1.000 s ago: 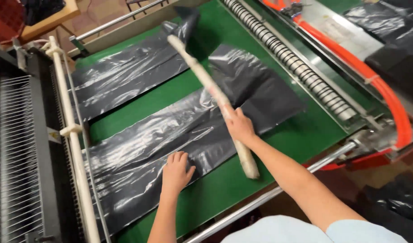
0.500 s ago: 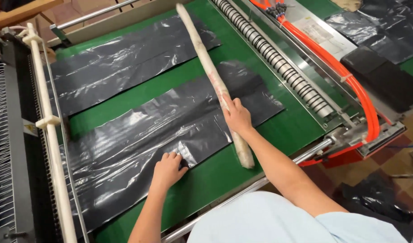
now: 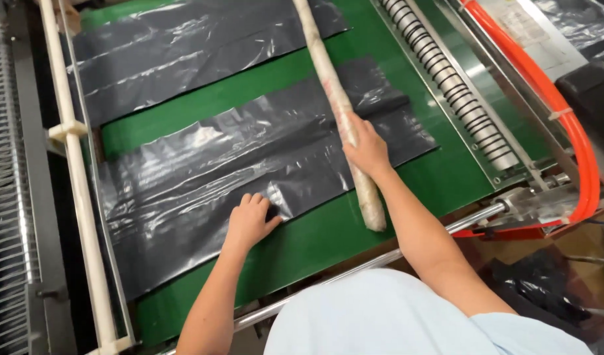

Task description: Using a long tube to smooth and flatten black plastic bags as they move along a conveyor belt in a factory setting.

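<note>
A green conveyor bed (image 3: 328, 236) fills most of the frame, set in a machine with a pale rail (image 3: 78, 197) down the left side and a ribbed roller (image 3: 460, 98) and orange hose (image 3: 572, 125) at the upper right. Nearest the camera, the left hand (image 3: 249, 220) lies flat with fingers spread on the lower edge of the near black plastic sheet (image 3: 203, 190), pinning it to the bed just left of centre. A little further in, the right hand (image 3: 366, 150) is curled around a long pale stick (image 3: 338, 108), which runs from lower centre toward the top edge and lies across the sheet's right part. The stick seems to press on the film, though contact along its length is hard to judge. The sheet lies mostly spread but wrinkled, so smoothing looks only partly done. Beyond it, at the upper left, 1 more black sheet (image 3: 183, 52) lies untouched.
</note>
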